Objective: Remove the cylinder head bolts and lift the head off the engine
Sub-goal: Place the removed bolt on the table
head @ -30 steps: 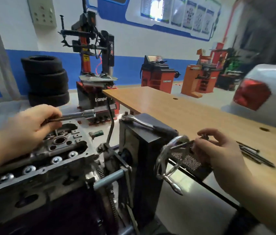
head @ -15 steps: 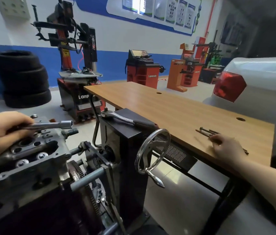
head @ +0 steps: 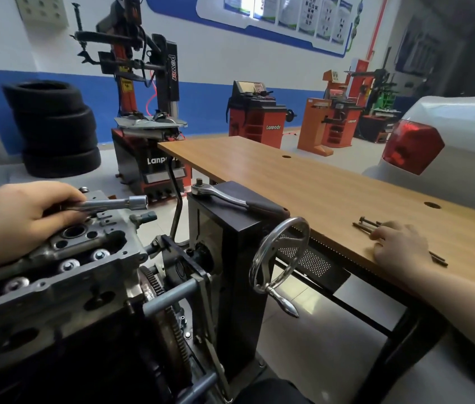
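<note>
The left hand (head: 17, 217) gripped a socket extension (head: 111, 204) atop the cylinder head (head: 64, 258) at nine o'clock. At three o'clock, the right hand (head: 399, 246) rested, fingers relaxed, on removed bolts (head: 366, 224), probably parked safely on the bench (head: 303, 182).

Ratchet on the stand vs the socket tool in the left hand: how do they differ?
The ratchet lies loose on top of the black stand, untouched; the socket extension is gripped by the left hand over the cylinder head. The ratchet has a dark grip and curved handle; the socket extension is a straight bare bar. Both are chrome.
</note>
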Demonstrator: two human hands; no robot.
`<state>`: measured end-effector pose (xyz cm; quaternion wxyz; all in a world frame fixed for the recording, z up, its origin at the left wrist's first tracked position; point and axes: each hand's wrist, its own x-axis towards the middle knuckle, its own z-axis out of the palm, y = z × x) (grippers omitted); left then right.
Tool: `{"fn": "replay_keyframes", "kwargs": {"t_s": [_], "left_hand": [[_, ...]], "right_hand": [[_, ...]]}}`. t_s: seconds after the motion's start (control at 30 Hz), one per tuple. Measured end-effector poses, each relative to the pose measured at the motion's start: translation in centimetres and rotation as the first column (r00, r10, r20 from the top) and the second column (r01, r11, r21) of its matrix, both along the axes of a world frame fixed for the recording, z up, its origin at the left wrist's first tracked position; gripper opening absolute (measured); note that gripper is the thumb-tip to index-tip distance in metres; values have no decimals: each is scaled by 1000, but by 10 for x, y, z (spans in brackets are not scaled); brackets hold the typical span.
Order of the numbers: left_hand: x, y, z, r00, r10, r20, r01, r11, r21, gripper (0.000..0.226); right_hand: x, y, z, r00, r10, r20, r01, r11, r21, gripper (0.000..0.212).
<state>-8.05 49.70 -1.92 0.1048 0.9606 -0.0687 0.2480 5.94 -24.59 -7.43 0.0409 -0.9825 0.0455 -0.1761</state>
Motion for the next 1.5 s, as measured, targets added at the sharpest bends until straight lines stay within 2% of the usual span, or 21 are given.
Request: {"fn": "replay_keyframes", "kwargs": {"t_s": [0.03,0.13,0.27,0.4,0.5,0.57,0.63,0.7,0.77,0.83,0.93,1.07,1.2,1.27,1.3,1.37,1.43,1.5], "left_hand": [[-6,-14,10,999,-19,-32,19,1000,-12,37],[-22,-47,34,1000,-22,-8,22,1000,6,24],[-36,-72,46,999,-42,-19,41,998,-37,21],[-43,-85,56,999,-41,-33,39,998,-59,19],[-46,-94,59,998,-38,-59,35,998,-44,20],[-48,-100,60,997,-38,-73,34,998,-58,20],[-50,-103,64,994,-28,-108,21,998,-65,11],[-50,-104,65,992,-18,-123,10,998,-62,12],[-50,-102,65,992,-21,-124,14,998,-60,12],[-50,-101,65,991,-31,-127,22,997,-72,11],[-51,-100,68,990,-47,-132,34,994,-100,10],[-54,-100,69,988,-75,-135,58,991,-124,10],[-57,-99,71,990,-70,-125,53,989,-136,9],[-58,-101,72,989,-80,-127,62,988,-145,8],[-58,-101,73,989,-79,-122,60,987,-152,8],[-58,-100,74,994,-77,-76,60,977,-206,6],[-57,-99,74,997,-78,-1,74,958,-278,4],[-58,-98,76,995,-58,75,81,933,-350,4]], "right_hand": [[0,11,4,1000,19,14,-20,1000,24,20],[-3,64,30,984,145,109,-163,970,183,18],[-5,160,76,899,358,251,-428,839,336,16],[-4,253,98,822,564,79,-552,754,356,29],[-1,308,100,795,599,-94,-533,764,363,47],[2,332,94,797,585,-150,-517,790,330,52],[3,348,80,808,573,-138,-544,815,202,46],[5,355,68,818,575,25,-575,818,11,39],[14,357,61,828,535,170,-516,844,-144,41],[25,358,60,883,454,121,-443,890,-108,47],[35,363,57,919,388,-64,-387,922,23,47],[39,371,49,882,470,35,-469,883,-20,38],[34,380,48,827,560,-51,-560,811,-172,35],[31,381,53,824,565,-32,-560,806,-192,22],[29,384,58,822,569,-8,-564,813,-143,18],[26,395,71,792,608,57,-610,786,101,25],[14,407,92,721,676,154,-673,628,390,31],[-3,415,116,657,722,217,-691,461,556,27]]}}
